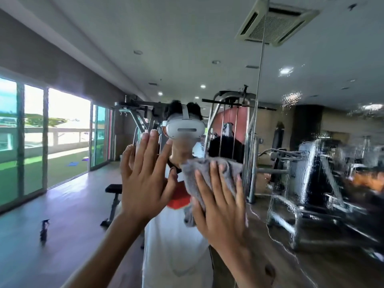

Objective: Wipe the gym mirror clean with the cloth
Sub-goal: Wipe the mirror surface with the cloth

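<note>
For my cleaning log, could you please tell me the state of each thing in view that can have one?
left hand: open, fingers straight, palm to the glass.
right hand: open, straight fingers pressing the cloth.
cloth: bunched, pressed against the mirror.
mirror: right panel wet and streaked; left panel looks clear.

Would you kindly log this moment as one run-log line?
phase: wiping | left hand: open, fingers spread, by mirror | right hand: presses grey cloth flat | right panel: wet streaks
</note>
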`<state>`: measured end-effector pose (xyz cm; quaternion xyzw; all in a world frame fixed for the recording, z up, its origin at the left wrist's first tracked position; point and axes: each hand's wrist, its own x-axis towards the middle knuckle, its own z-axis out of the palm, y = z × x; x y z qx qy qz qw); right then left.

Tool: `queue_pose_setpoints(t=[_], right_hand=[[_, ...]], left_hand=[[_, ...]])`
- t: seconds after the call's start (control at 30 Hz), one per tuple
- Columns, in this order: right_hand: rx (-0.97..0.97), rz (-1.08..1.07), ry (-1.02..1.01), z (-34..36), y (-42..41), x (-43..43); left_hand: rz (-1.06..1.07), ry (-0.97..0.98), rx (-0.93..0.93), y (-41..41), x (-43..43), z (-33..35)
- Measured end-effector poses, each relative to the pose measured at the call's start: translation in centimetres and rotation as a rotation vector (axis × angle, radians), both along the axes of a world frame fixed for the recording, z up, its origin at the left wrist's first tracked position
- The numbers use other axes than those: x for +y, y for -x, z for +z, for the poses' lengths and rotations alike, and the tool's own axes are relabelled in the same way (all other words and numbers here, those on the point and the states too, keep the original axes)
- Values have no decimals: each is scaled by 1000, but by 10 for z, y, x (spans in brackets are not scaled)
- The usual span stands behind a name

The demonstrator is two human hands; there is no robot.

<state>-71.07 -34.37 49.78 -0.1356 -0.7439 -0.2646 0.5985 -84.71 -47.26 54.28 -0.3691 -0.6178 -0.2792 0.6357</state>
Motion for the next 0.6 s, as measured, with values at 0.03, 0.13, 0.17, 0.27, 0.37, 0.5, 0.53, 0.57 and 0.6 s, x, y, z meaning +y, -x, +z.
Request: queue_pose_setpoints(t=[0.03, 0.13, 0.17, 0.27, 0.37, 0.5, 0.53, 0.57, 0.6], right_hand=[[4, -6, -2, -8, -7, 9], [158, 14, 119, 6, -13, 23], [240, 19, 182, 21, -9, 21], [409, 35, 318, 56, 15, -6], [181, 47, 156, 28, 23, -21], [22, 21, 43, -24, -8, 9], [69, 16, 85, -17, -13, 17], [137, 11, 144, -1, -15, 22], [224, 7, 204, 24, -12, 23]], left_hand=[[10, -1, 2, 1, 1, -1], [22, -17, -8, 0, 5, -1], [25, -17, -7, 0, 6, -2], [15, -18, 8, 1, 4, -2], [-17, -22, 29, 2, 2, 0], [-7, 0, 57, 2, -3, 2], [3, 4, 64, 2, -5, 6], [8, 10, 71, 1, -7, 13], [11, 18, 76, 0, -9, 22]])
